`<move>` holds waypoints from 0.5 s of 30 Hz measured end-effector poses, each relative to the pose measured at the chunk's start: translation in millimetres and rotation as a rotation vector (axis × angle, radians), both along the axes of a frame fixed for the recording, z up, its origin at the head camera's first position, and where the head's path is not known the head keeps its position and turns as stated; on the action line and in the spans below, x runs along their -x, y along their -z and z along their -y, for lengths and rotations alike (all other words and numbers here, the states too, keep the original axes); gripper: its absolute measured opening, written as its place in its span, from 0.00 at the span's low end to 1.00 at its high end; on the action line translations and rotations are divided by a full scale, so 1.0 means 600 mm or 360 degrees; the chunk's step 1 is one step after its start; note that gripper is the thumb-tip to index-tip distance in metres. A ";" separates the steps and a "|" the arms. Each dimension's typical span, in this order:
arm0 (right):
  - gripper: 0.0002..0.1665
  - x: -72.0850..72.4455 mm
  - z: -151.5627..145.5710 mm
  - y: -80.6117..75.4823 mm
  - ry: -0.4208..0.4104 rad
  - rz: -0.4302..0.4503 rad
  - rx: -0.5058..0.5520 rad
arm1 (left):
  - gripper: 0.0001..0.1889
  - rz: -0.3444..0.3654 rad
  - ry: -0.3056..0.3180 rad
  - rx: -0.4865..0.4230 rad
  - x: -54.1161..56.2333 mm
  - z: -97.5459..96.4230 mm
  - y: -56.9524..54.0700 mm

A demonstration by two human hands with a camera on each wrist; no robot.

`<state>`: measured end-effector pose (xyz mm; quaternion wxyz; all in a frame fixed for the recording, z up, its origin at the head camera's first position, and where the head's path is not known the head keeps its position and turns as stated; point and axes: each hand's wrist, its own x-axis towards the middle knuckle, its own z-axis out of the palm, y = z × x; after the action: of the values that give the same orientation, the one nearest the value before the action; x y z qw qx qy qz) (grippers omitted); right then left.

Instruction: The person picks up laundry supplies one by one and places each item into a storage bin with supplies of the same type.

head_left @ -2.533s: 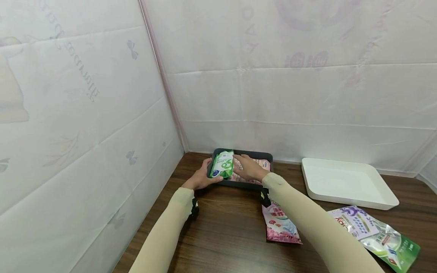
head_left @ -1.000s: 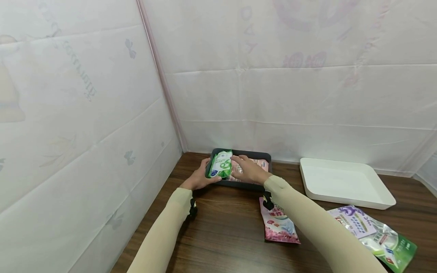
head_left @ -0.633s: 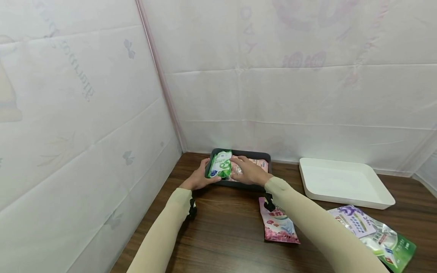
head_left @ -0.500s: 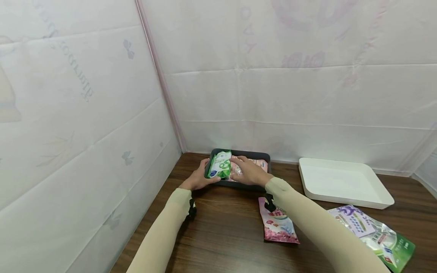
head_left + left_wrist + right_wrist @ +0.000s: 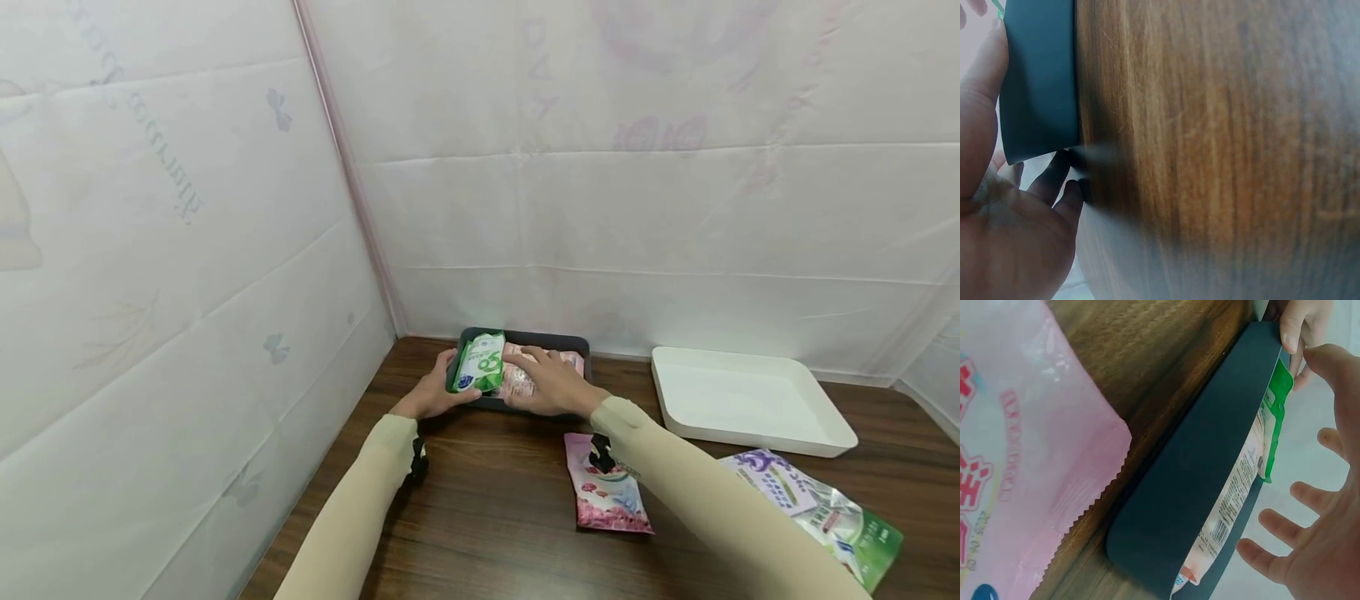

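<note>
In the head view my left hand (image 5: 435, 393) grips the left end of a dark grey tray (image 5: 555, 340), thumb at the front corner and fingers around the side. A green-and-white soft packet (image 5: 482, 360) lies inside at the left. Beside it are pink packets (image 5: 574, 361), partly covered by my right hand (image 5: 553, 385). From the right wrist, that hand's fingers are spread above the tray's opening and hold nothing. A printed label with a barcode shows on a pink packet (image 5: 1232, 494) there. The left wrist view has the tray's outer wall (image 5: 1041, 75) beside the left thumb.
A pink pouch (image 5: 611, 496) lies on the brown wooden table (image 5: 487, 517), partly under the right sleeve. To the right stands a white tray (image 5: 750, 400). In front of it, a purple-and-white packet (image 5: 776, 483) overlaps a green-and-silver pouch (image 5: 873, 537). White sheeting (image 5: 637, 217) encloses the table.
My right hand has shifted slightly rightward from the green packet, its fingers more spread. The left hand stays at the tray's end. The head view has turned slightly right.
</note>
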<state>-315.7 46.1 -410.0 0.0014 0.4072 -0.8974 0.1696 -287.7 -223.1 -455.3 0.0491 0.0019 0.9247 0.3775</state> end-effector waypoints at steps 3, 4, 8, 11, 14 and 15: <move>0.44 -0.004 -0.004 0.001 -0.0009 -0.0005 -0.0016 | 0.56 0.0003 -0.0002 -0.0004 0.001 0.000 0.000; 0.45 -0.005 -0.006 0.001 -0.0013 -0.0011 -0.0021 | 0.55 0.0001 -0.0003 -0.0008 0.001 0.000 0.000; 0.46 -0.012 -0.012 0.004 -0.0034 -0.0070 -0.0045 | 0.55 0.0002 -0.0012 -0.0005 0.001 -0.002 0.001; 0.46 -0.019 -0.017 0.007 -0.0045 -0.0136 -0.0072 | 0.56 0.0003 -0.0010 -0.0002 0.000 -0.003 0.001; 0.47 -0.025 -0.024 0.012 -0.0057 -0.0189 -0.0087 | 0.56 0.0007 -0.0002 0.0001 0.000 -0.003 0.001; 0.47 -0.027 -0.027 0.012 -0.0059 -0.0197 -0.0091 | 0.56 0.0009 0.0001 0.0003 0.001 -0.003 0.001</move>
<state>-299.6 62.1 -417.3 0.0421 0.4334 -0.8924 0.1183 -288.1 -221.2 -456.0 0.0519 0.0011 0.9249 0.3766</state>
